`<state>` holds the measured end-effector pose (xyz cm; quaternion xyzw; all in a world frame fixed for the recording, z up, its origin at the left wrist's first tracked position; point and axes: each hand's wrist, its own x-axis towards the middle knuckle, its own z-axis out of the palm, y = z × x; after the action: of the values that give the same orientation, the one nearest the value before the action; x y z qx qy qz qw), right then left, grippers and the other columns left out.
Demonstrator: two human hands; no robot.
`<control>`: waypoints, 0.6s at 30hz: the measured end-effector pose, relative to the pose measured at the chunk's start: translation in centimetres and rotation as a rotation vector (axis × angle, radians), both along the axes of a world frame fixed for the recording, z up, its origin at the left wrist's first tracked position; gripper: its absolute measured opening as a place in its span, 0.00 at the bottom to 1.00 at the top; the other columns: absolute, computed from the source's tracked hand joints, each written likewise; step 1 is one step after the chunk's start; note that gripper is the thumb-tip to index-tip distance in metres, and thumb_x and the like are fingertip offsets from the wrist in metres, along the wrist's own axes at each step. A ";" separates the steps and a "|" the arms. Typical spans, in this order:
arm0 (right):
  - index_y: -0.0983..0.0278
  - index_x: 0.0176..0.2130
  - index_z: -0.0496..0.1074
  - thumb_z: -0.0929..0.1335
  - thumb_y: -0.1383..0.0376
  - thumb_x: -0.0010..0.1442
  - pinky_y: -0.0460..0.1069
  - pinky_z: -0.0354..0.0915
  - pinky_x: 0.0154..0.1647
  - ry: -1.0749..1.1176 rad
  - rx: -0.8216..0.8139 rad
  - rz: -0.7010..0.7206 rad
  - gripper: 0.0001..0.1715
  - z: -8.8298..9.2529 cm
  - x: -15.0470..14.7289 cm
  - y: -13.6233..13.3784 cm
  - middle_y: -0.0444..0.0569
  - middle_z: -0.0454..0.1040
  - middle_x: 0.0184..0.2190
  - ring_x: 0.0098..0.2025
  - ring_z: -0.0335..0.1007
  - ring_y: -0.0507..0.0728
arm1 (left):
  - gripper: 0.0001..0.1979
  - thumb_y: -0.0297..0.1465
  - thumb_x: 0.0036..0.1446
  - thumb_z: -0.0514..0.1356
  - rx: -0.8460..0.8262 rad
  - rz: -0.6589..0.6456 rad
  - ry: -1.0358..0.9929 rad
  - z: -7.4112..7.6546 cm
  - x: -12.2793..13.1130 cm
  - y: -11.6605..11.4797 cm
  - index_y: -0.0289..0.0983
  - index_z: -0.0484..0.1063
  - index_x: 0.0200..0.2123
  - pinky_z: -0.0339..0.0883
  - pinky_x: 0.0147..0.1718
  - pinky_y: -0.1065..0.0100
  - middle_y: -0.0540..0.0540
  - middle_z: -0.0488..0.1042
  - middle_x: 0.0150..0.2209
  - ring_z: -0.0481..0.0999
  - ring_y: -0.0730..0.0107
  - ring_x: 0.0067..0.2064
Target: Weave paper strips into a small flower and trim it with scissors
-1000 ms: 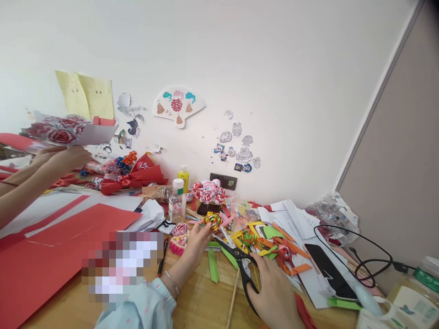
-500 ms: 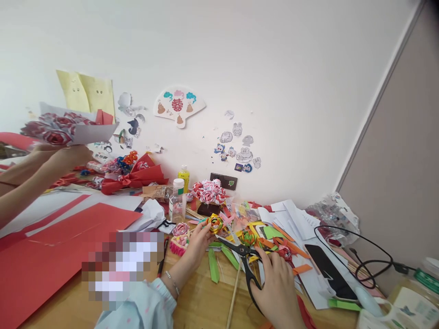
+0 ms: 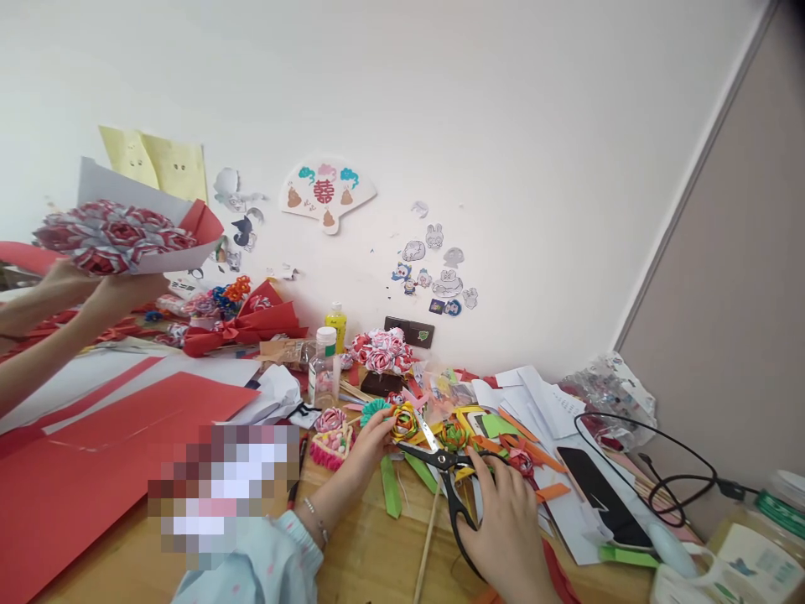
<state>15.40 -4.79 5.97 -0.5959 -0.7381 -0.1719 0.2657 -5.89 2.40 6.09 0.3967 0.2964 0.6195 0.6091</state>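
Note:
My left hand (image 3: 366, 450) pinches a yellow, red and green ribbon flower (image 3: 406, 422) over the middle of the table. In my right hand (image 3: 506, 520) are black-handled scissors (image 3: 444, 460), their blades spread and one of them reaching up beside the flower. Below the scissors a thin wooden stick (image 3: 428, 537) runs toward the front edge. Another flower, green and orange (image 3: 454, 434), lies just right of the blades among green and orange ribbon strips (image 3: 391, 486). A teal rosette (image 3: 376, 411) shows behind my left fingertips.
At the left, another person's hands (image 3: 126, 289) hold a wrapped red-and-white bouquet (image 3: 119, 235). Red paper (image 3: 144, 445) covers the left of the table. Two bottles (image 3: 324, 369) stand at the back; a phone (image 3: 604, 495), cable and large jar (image 3: 760, 545) are at the right.
The flower in my left hand has moved slightly right and down, turning more toward the camera. The scissors stay spread. The other person's bouquet has tilted, showing more blooms and wrapping.

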 end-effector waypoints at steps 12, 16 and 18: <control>0.62 0.53 0.63 0.67 0.68 0.45 0.57 0.55 0.44 -0.021 0.033 0.047 0.34 0.2 0.1 0.0 0.51 0.68 0.42 0.43 0.61 0.64 | 0.22 0.37 0.51 0.62 -0.025 -0.035 0.030 -0.7 0.0 0.1 0.42 0.65 0.50 0.68 0.34 0.65 0.44 0.75 0.47 0.76 0.58 0.44; 0.62 0.52 0.63 0.67 0.69 0.45 0.57 0.55 0.43 -0.010 0.074 0.075 0.33 0.3 0.2 0.0 0.51 0.69 0.40 0.42 0.62 0.64 | 0.21 0.38 0.53 0.60 -0.009 -0.061 0.002 -0.4 0.1 -0.2 0.44 0.64 0.51 0.69 0.34 0.66 0.45 0.73 0.49 0.76 0.58 0.45; 0.62 0.52 0.63 0.67 0.69 0.45 0.57 0.55 0.43 -0.001 0.091 0.087 0.33 0.3 0.2 0.1 0.51 0.69 0.40 0.42 0.62 0.63 | 0.20 0.39 0.54 0.59 -0.015 -0.066 -0.009 -0.3 0.2 -0.2 0.43 0.64 0.50 0.68 0.34 0.66 0.44 0.73 0.49 0.76 0.59 0.44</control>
<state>15.62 -4.73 6.26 -0.5506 -0.7547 -0.1938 0.2994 -5.73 2.20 5.74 0.3990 0.2851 0.5986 0.6334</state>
